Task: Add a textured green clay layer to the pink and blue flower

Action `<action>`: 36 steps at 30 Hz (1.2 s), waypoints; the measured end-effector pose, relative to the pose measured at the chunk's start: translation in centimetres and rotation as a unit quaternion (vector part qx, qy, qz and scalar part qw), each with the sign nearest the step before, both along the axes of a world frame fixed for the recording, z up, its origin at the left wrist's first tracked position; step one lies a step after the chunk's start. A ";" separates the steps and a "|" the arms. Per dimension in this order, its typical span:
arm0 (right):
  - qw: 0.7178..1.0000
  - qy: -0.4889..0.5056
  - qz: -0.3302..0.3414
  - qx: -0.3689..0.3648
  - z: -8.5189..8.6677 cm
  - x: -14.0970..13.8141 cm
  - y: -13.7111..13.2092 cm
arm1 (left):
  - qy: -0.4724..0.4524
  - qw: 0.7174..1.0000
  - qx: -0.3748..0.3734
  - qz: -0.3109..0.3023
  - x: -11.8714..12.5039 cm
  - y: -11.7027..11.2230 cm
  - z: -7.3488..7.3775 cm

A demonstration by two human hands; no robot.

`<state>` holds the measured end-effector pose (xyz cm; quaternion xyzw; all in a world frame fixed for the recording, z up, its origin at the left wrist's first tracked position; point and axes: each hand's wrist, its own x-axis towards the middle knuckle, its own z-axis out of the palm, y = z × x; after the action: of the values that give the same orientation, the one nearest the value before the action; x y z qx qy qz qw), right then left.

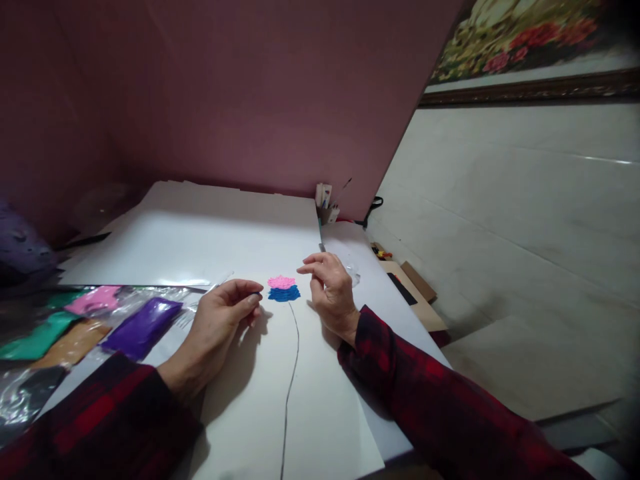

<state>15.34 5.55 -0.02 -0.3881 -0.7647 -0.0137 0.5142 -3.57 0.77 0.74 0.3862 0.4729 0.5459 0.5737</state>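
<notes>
A white sheet of paper [250,413] bears a drawn dark stem line [286,407] topped by a pink clay patch [281,282] and a blue clay patch [284,293]. Just left of these patches, my left hand [227,310] pinches a small dark blue bit of clay [259,295] between thumb and index finger. My right hand [333,290] hovers to the right of the patches, its fingers bent and apart from the thumb, with nothing visible in them. Neither hand covers the patches.
Clear packets of coloured clay lie at the left, among them a purple packet [143,327] and a green packet [37,337]. Large white sheets [200,233] are stacked behind. Small boxes [325,197] stand by the wall. Cardboard [415,293] lies beyond the table's right edge.
</notes>
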 end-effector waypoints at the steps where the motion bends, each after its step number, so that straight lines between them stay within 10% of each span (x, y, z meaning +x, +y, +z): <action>1: 1.000 -0.007 0.001 -0.002 0.0 0.0 0.1 | 0.007 1.000 0.001 0.002 0.0 0.0 0.0; 36: 0.999 -0.010 0.017 -0.035 -0.6 0.1 0.4 | -0.004 0.998 0.014 -0.053 0.1 -0.2 0.0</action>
<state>15.40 5.90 -0.63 -0.3930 -0.7763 0.0182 0.4925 -3.45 0.59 0.76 0.4168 0.4418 0.5230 0.5980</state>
